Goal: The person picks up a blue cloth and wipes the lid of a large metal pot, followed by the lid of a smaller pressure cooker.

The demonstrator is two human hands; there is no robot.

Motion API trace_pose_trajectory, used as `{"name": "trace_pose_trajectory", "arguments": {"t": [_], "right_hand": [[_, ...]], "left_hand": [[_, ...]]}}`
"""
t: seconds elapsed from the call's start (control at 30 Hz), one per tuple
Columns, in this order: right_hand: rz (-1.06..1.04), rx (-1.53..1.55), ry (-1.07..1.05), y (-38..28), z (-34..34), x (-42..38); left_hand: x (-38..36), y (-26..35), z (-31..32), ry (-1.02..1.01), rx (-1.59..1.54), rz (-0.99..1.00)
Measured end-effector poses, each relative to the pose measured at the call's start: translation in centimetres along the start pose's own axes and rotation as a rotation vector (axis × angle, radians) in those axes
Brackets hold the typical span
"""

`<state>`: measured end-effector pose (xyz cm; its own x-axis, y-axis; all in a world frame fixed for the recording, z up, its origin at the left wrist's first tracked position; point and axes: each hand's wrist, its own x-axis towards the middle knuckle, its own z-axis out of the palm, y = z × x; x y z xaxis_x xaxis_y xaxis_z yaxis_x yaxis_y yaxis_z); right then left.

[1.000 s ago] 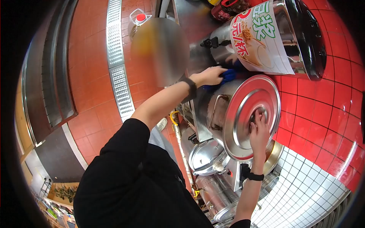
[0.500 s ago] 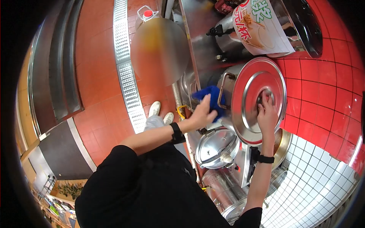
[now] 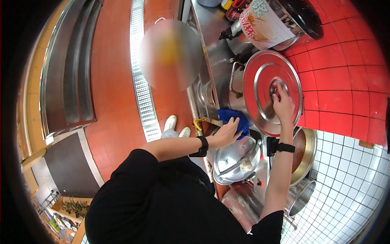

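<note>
Head view: your right hand (image 3: 283, 105) is closed around the knob at the middle of the big steel lid (image 3: 273, 97), which sits tilted over the tall stockpot (image 3: 227, 95) against the red tiled wall (image 3: 345, 81). That lid looks stiff, broad and likely heavy for 1 hand, and its polished face should be slick, so keep your hold on the knob, not the rim. Your left hand (image 3: 227, 132) presses a blue cloth (image 3: 233, 118) flat against the pot's lower side, fingers spread over it and not clenched. The cloth is soft and will bunch, so hold it by a fold. Just below sits a smaller lidded pot (image 3: 237, 152), and a labelled urn (image 3: 270, 18) stands farther along the counter.
</note>
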<state>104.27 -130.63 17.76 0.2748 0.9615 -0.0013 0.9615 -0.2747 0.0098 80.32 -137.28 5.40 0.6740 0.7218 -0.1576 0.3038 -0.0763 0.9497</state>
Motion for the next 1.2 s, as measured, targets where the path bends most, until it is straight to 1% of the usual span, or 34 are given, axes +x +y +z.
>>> {"name": "trace_pose_trajectory", "arguments": {"t": [0.07,0.1,0.17,0.2,0.23,0.27,0.3,0.33,0.37,0.4,0.43,0.47,0.5,0.53,0.57,0.63,0.7,0.73,0.77,0.8,0.83,0.87,0.9,0.93,0.97,1.03,1.1,1.17,1.2], "right_hand": [[0.010,0.116,0.011,1.1,0.5,-0.4],[0.023,0.125,0.025,1.3,0.5,-0.6],[0.013,0.215,0.021,1.4,0.6,-1.2],[0.033,0.268,-0.016,1.0,0.2,-1.7],[0.051,0.278,-0.004,0.8,0.3,-2.3],[0.024,0.358,0.026,0.6,0.3,-2.8],[-0.002,0.437,0.059,0.3,0.3,-3.5],[-0.028,0.541,0.071,-0.2,0.3,-4.2],[-0.017,0.547,0.080,-0.6,0.2,-5.2],[-0.048,0.591,0.143,-1.1,0.1,-6.2],[-0.079,0.635,0.206,-2.2,-0.4,-7.3],[-0.055,0.679,0.291,-3.2,-0.9,-8.8],[-0.047,0.681,0.297,-3.9,-0.8,-10.6],[-0.033,0.711,0.416,-4.4,-0.5,-12.6],[-0.021,0.738,0.538,-4.6,-0.2,-14.6],[0.092,0.831,0.646,-4.5,3.9,-20.0],[0.131,0.788,0.597,-4.0,8.4,-24.2],[0.144,0.789,0.607,-4.6,8.6,-24.5],[0.143,0.972,0.514,-5.8,9.1,-24.7],[0.140,1.155,0.422,-6.9,9.3,-24.7],[0.155,1.160,0.448,-7.7,9.1,-24.2],[0.109,1.054,0.476,-8.4,9.0,-23.4],[0.071,0.947,0.502,-8.7,8.8,-22.7],[0.091,1.001,0.451,-8.6,9.0,-22.2],[0.100,1.017,0.463,-8.8,9.4,-21.5],[0.151,1.075,0.503,-10.4,10.1,-20.2],[0.348,1.330,0.558,-12.6,9.3,-19.2],[0.349,1.340,0.669,-13.2,10.1,-18.1],[0.384,1.352,0.707,-13.4,10.0,-17.7]], "left_hand": [[-0.2,0.2,0.2,0.178,-0.065,0.029],[0.3,0.3,-0.2,0.331,-0.143,0.126],[1.3,0.7,-1.0,0.557,-0.087,0.194],[2.0,1.1,-1.6,0.565,-0.264,0.191],[2.4,1.9,-2.2,0.567,-0.442,0.184],[2.3,2.5,-3.0,0.505,-0.452,0.152],[1.9,3.3,-2.9,0.484,-0.440,0.160],[1.4,4.0,-2.7,0.515,-0.321,0.167],[0.9,4.5,-2.3,0.551,-0.206,0.174],[0.6,4.2,-1.5,0.564,-0.100,0.199],[0.2,4.1,-0.8,0.557,-0.091,0.208],[-0.4,4.1,0.2,0.483,-0.056,0.177],[-0.9,4.0,1.2,0.410,-0.024,0.146],[-1.3,3.4,2.3,0.375,0.090,0.167],[-1.4,3.6,2.5,0.372,0.094,0.179],[-1.3,3.9,2.7,-0.033,0.056,-0.031],[-0.6,3.2,3.3,-0.028,0.031,0.014],[-0.7,3.4,3.0,-0.097,-0.003,0.015],[-0.9,3.6,2.6,-0.171,-0.033,0.016],[-1.1,3.8,2.2,-0.189,-0.018,0.023],[-1.1,4.1,1.5,-0.315,-0.110,-0.027],[-1.1,4.4,0.6,-0.442,-0.196,-0.083],[-1.0,4.5,-0.7,-0.467,-0.168,-0.077],[-0.8,4.6,-2.3,-0.582,-0.231,-0.131],[-0.5,4.8,-3.9,-0.699,-0.289,-0.190],[-1.3,6.5,-7.1,-0.554,-0.107,-0.097],[-0.6,5.0,-9.6,-0.246,-0.016,0.046],[0.2,4.9,-13.0,0.134,-0.145,-0.077],[1.9,4.2,-15.2,0.292,-0.001,0.061]]}}
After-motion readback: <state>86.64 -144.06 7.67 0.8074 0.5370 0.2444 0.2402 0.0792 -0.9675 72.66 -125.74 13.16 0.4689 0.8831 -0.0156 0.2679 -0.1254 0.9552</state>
